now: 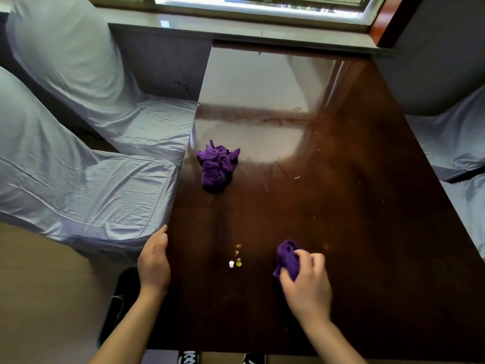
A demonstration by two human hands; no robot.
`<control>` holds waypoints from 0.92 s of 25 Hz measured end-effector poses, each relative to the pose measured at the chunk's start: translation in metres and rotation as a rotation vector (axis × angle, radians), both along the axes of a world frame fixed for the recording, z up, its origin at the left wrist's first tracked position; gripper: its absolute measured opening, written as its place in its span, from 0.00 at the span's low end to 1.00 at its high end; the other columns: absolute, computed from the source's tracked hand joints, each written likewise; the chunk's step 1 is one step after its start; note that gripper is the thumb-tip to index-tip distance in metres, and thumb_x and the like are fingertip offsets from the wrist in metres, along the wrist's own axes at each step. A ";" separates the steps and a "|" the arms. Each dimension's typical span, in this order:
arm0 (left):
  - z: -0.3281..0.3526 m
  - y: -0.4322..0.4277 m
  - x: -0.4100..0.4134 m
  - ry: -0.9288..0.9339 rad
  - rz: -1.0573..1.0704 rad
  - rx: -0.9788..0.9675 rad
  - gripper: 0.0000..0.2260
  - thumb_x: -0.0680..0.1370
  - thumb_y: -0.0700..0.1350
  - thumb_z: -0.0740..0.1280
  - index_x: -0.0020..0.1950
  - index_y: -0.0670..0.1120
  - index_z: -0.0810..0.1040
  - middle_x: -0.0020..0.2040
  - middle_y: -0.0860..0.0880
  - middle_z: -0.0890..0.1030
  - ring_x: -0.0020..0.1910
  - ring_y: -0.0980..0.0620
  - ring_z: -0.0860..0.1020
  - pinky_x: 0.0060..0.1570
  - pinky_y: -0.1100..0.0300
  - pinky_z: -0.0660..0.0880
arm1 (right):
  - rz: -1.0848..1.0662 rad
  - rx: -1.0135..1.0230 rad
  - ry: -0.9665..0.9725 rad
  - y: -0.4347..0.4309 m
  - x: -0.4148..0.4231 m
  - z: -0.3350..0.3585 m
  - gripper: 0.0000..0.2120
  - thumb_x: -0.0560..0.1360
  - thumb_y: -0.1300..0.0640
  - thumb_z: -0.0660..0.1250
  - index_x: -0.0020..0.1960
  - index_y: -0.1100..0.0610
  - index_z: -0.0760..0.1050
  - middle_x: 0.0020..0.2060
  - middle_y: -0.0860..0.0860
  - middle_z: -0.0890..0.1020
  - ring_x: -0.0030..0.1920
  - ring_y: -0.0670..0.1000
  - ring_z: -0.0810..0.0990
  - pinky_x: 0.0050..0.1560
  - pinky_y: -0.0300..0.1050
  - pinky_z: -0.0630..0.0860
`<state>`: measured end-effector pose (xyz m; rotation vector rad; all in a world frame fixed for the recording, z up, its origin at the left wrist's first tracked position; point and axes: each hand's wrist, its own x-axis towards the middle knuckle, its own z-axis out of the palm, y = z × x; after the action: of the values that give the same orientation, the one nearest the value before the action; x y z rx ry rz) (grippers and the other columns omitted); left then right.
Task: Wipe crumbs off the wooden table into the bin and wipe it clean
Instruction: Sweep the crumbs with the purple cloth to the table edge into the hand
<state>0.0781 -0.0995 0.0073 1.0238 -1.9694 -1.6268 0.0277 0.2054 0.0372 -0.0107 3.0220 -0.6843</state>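
Note:
The dark wooden table (pixel 341 206) fills the middle and right of the view. My right hand (pixel 307 282) presses a bunched purple cloth (pixel 287 257) onto the table near its front edge. A small cluster of crumbs (pixel 237 256), brown, white and yellow-green, lies just left of that cloth. My left hand (pixel 154 261) rests flat against the table's left edge, fingers together, holding nothing. A dark bin (pixel 123 298) stands on the floor below that hand, mostly hidden by my forearm. A second purple cloth (pixel 217 166) lies crumpled further back near the left edge.
Two chairs in pale grey-blue covers (pixel 86 179) stand close to the table's left side, another covered chair (pixel 456 143) on the right. A window sill (pixel 236 30) runs along the far end. Small scattered specks (pixel 297 177) lie mid-table. My shoes (pixel 189 357) show below the front edge.

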 end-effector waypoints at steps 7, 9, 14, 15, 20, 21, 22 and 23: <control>0.005 -0.032 0.009 0.213 0.146 0.850 0.21 0.79 0.54 0.56 0.61 0.43 0.79 0.57 0.43 0.83 0.63 0.47 0.77 0.66 0.54 0.68 | 0.090 -0.238 -0.085 -0.095 0.034 0.013 0.17 0.70 0.49 0.71 0.57 0.47 0.74 0.50 0.47 0.72 0.46 0.52 0.79 0.43 0.46 0.75; 0.005 -0.037 0.012 0.227 0.130 0.938 0.23 0.79 0.54 0.56 0.64 0.40 0.76 0.58 0.42 0.83 0.62 0.47 0.78 0.65 0.54 0.69 | 0.004 -0.319 -0.024 -0.080 0.027 0.017 0.15 0.70 0.51 0.73 0.56 0.47 0.76 0.49 0.47 0.73 0.45 0.52 0.80 0.43 0.43 0.73; 0.001 -0.039 0.017 0.249 0.107 1.036 0.23 0.79 0.54 0.56 0.64 0.39 0.76 0.59 0.40 0.82 0.61 0.46 0.79 0.66 0.52 0.69 | -0.080 -0.133 -0.019 -0.051 -0.026 0.015 0.18 0.72 0.51 0.72 0.60 0.53 0.76 0.53 0.51 0.75 0.48 0.56 0.80 0.45 0.44 0.72; 0.001 -0.040 0.018 0.258 0.101 1.052 0.23 0.79 0.54 0.56 0.64 0.39 0.76 0.59 0.40 0.82 0.61 0.46 0.79 0.66 0.52 0.70 | -0.052 -0.079 -0.039 -0.054 -0.032 0.013 0.19 0.73 0.51 0.71 0.62 0.53 0.76 0.54 0.51 0.74 0.49 0.56 0.80 0.45 0.44 0.72; -0.007 -0.042 0.028 0.305 0.065 1.106 0.23 0.79 0.55 0.57 0.64 0.39 0.76 0.61 0.40 0.81 0.61 0.45 0.79 0.64 0.52 0.73 | 0.265 0.045 0.026 -0.082 -0.012 0.007 0.20 0.71 0.53 0.72 0.63 0.51 0.77 0.55 0.51 0.76 0.51 0.57 0.77 0.46 0.50 0.78; -0.009 -0.042 0.030 0.316 0.062 1.119 0.24 0.79 0.55 0.57 0.65 0.39 0.76 0.61 0.39 0.81 0.62 0.45 0.78 0.63 0.52 0.74 | 0.327 0.033 0.028 -0.091 -0.003 0.007 0.20 0.71 0.53 0.72 0.63 0.51 0.77 0.55 0.51 0.76 0.51 0.56 0.77 0.46 0.51 0.78; -0.011 -0.042 0.032 0.327 0.065 1.135 0.24 0.79 0.54 0.57 0.65 0.39 0.76 0.61 0.39 0.80 0.62 0.45 0.78 0.62 0.52 0.74 | 0.381 -0.003 0.009 -0.100 0.005 0.008 0.20 0.71 0.53 0.71 0.62 0.50 0.76 0.56 0.50 0.76 0.52 0.55 0.77 0.46 0.51 0.78; -0.011 -0.042 0.034 0.338 0.069 1.151 0.24 0.79 0.54 0.57 0.65 0.39 0.76 0.62 0.39 0.80 0.62 0.44 0.78 0.61 0.51 0.74 | 0.424 -0.053 -0.016 -0.108 0.013 0.010 0.19 0.72 0.52 0.70 0.63 0.49 0.76 0.56 0.49 0.76 0.53 0.53 0.76 0.47 0.50 0.78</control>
<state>0.1122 -0.1412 -0.0042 0.9990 -0.6602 -2.7026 0.0404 0.0973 0.0468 -0.6220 2.8377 -0.7102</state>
